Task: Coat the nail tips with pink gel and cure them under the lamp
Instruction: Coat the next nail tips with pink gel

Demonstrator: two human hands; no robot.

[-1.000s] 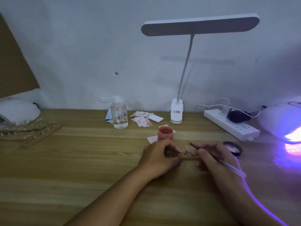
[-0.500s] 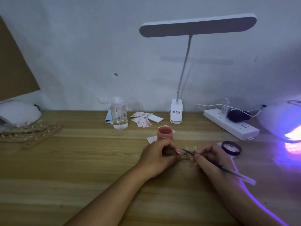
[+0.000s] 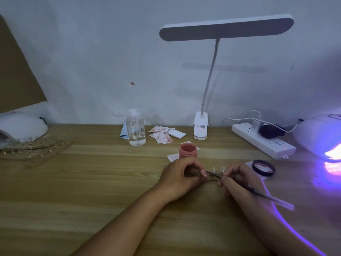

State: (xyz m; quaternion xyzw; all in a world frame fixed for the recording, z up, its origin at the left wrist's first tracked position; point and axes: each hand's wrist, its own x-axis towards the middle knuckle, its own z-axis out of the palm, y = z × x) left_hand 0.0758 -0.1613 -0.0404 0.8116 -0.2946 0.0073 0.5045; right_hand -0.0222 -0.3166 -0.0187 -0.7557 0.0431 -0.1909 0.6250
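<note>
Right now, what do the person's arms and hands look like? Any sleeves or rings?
Both forearms are bare, with no sleeves, watch or bracelet in view. No rings show on the left hand or right hand. The left thumbnail looks painted pale pink. A purple glow edges the right forearm.

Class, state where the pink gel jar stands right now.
In the head view, the pink gel jar stands mid-table on white paper, just beyond the left hand.

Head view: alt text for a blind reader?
The left hand pinches a strip of nail tips on a wooden table while the right hand holds a thin brush to it. Behind are an open pink jar, a desk lamp and, at right, a curing lamp glowing purple.
</note>
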